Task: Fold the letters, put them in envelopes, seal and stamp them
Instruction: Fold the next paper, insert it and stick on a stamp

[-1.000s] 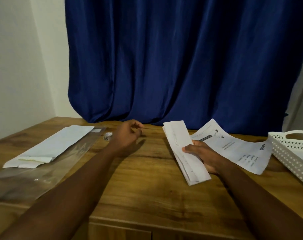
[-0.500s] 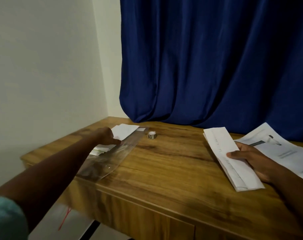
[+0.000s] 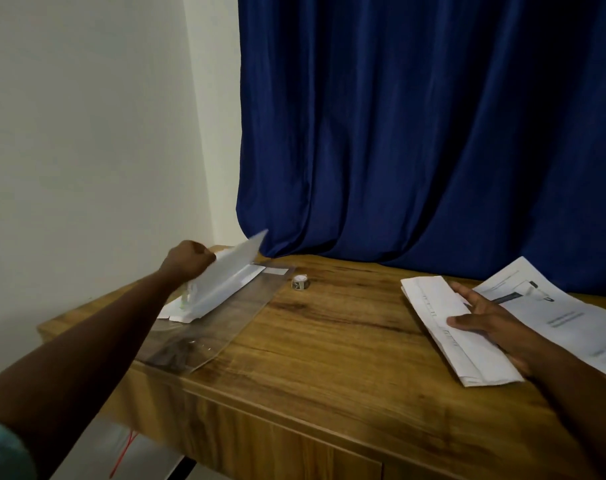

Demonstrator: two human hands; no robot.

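My left hand (image 3: 187, 259) grips a white envelope (image 3: 230, 268) and tilts its far end up off the stack of envelopes (image 3: 204, 304) at the table's far left corner. The stack lies on a clear plastic sleeve (image 3: 208, 336). My right hand (image 3: 485, 318) holds a folded letter (image 3: 457, 329) at the right, thumb on top, fingers under the paper. A small roll of stamps (image 3: 300, 282) sits on the wood between the two hands.
Unfolded printed sheets (image 3: 564, 306) lie at the right behind the folded letter. The wooden table (image 3: 329, 358) ends at a front edge with a drawer face below. A blue curtain (image 3: 433, 133) hangs behind, and a white wall stands at the left.
My left hand reached from the table's middle to the envelope stack and has lifted one envelope by its edge. The view swung left. My right hand kept hold of the folded letter.
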